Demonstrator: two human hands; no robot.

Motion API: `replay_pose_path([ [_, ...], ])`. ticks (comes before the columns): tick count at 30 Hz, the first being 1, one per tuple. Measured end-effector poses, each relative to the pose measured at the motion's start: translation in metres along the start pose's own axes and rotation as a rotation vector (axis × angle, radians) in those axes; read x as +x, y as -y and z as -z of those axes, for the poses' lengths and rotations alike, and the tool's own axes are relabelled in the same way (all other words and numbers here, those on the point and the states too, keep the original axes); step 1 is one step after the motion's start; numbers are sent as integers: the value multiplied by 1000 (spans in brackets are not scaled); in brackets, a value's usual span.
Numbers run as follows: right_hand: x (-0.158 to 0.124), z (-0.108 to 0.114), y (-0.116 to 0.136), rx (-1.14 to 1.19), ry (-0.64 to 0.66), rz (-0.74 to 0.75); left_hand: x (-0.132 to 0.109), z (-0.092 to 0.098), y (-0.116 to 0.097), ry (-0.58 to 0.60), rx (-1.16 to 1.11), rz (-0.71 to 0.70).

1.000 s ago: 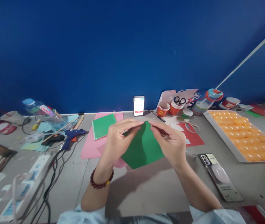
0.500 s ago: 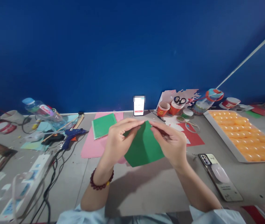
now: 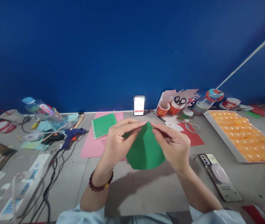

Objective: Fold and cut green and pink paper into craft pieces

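Both of my hands hold a green paper sheet [image 3: 145, 151] above the grey table [image 3: 146, 189], in the middle of the view. My left hand [image 3: 118, 141] pinches the sheet's upper left edge, fingers closed on it. My right hand [image 3: 175, 144] pinches the upper right edge near the top corner. The sheet bends into a curved, cone-like shape, its lower edge rounded. A dark red bead bracelet [image 3: 99, 183] circles my left wrist.
Behind my hands lie a pink sheet [image 3: 92, 146] and a green pad [image 3: 103, 124]. A phone [image 3: 139, 105] leans on the blue wall. Red cups with scissors [image 3: 177, 104], a tray of orange balls [image 3: 246, 133], a second phone [image 3: 219, 175], a glue gun [image 3: 73, 134], a bottle [image 3: 41, 110] and a power strip [image 3: 27, 183] surround them.
The green sheet has curled further between my fingers; its lower corner has rounded and dropped slightly. Both hands stay in nearly the same place.
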State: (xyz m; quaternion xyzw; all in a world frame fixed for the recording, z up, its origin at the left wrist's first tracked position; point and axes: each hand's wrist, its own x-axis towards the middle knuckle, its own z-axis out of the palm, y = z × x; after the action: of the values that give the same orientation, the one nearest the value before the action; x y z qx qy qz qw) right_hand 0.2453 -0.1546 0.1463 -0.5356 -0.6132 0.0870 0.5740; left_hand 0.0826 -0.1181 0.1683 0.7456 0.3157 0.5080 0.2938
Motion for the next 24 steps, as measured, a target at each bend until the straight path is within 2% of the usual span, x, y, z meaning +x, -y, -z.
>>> replay_pose_path([
  [12, -3, 1, 3, 59, -20, 25, -2, 0, -2, -15, -17, -27],
  [15, -2, 1, 2, 130, 1, -47, -3, 0, -2, -22, 4, -49],
  [24, 3, 3, -3, 266, 106, -204, -8, 1, -6, 67, 46, -55],
])
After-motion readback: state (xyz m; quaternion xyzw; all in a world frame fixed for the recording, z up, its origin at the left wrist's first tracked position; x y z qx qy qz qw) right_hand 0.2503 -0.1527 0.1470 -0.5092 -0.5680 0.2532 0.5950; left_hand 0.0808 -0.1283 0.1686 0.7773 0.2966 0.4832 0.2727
